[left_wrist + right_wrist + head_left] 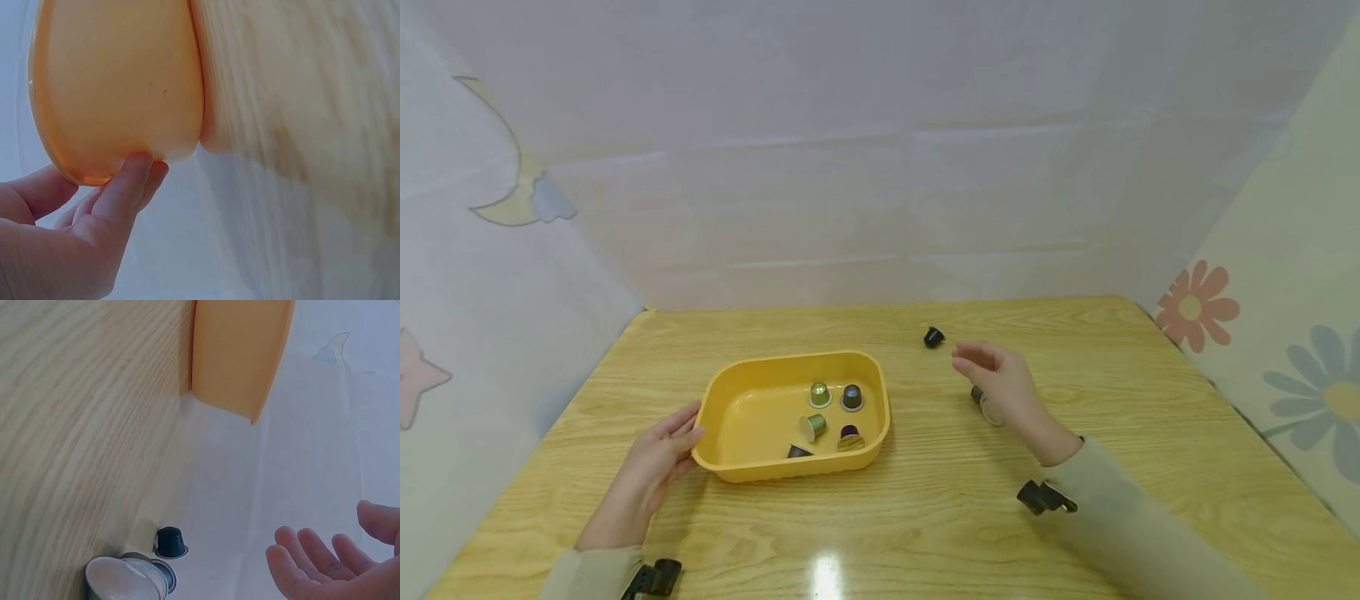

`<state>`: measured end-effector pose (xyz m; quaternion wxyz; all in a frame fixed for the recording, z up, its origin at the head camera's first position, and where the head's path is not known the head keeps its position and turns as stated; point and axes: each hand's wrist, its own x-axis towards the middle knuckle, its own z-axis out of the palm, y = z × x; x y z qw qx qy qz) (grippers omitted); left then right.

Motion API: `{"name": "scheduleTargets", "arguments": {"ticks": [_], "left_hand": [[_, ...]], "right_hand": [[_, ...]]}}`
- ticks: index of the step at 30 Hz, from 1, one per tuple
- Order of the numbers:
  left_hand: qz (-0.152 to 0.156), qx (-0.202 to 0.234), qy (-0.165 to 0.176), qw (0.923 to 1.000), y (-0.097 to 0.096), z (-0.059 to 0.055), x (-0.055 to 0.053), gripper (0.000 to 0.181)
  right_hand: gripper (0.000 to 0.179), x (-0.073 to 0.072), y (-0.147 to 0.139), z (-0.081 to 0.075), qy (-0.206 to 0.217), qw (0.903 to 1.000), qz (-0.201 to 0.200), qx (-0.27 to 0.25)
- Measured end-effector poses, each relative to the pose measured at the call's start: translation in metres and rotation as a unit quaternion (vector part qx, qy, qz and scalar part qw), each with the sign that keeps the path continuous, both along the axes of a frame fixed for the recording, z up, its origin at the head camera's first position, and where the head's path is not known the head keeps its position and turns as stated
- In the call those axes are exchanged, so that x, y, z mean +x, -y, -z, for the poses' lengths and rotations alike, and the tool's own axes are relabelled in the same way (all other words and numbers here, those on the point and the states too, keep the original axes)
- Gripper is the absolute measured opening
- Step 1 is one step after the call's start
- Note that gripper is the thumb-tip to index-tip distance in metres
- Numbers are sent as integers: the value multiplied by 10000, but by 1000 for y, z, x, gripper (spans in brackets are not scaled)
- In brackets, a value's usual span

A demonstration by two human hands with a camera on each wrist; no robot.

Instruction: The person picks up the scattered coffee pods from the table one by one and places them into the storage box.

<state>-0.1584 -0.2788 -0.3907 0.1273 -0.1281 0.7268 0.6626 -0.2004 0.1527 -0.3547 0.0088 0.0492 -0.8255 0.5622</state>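
Observation:
My left hand [658, 458] grips the left end of a yellow tray [718, 379], thumb at the rim and fingers beneath it; the left wrist view shows those fingers against the outer wall. Several coffee capsules lie inside, among them a light green one [820, 393], a dark grey one [852, 396] and a purple one [851, 437]. My right hand [1003, 383] is held above the table with loosely bent fingers and nothing in them. Partly hidden below it are a dark capsule [977, 394] and a pale-lidded capsule [992, 412]. A black capsule [934, 337] lies beyond its fingertips.
The wooden table [880, 533] ends at a pale cloth backdrop [880, 208] behind and at both sides. In the right wrist view, the pale-lidded capsule [122, 580] overlaps another, with the black capsule [170, 542] close by.

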Motion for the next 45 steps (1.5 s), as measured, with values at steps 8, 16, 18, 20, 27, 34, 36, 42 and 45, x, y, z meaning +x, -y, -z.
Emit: {"name": "scheduleTargets", "arguments": {"ticks": [8,16,18,20,27,34,36,42,45], "left_hand": [[15,-10,-30,10000,-1,0,-1,63],[-16,36,-6,10000,0,0,-1,63],[-17,49,-3,10000,0,0,-1,63],[-11,45,-9,10000,0,0,0,63],[0,90,-9,10000,0,0,1,63],[42,53,-28,10000,0,-1,1,63],[62,52,-31,10000,0,-1,1,63],[51,70,-32,10000,0,-1,1,63],[36,91,-35,9999,0,0,2,63]], "right_hand": [[44,-1,-20,3,-54,10000,64,43],[48,-3,-33,10,-61,9998,128,171],[48,-3,-36,12,-58,9996,143,235],[48,-5,-39,14,-26,9995,170,256],[48,-11,-49,23,146,9987,234,424],[51,-15,-56,33,304,9971,43,699],[52,-16,-59,35,336,9963,-35,791],[55,-24,-70,44,413,9908,-318,1248],[58,-27,-75,48,497,9876,-454,1416]]}}
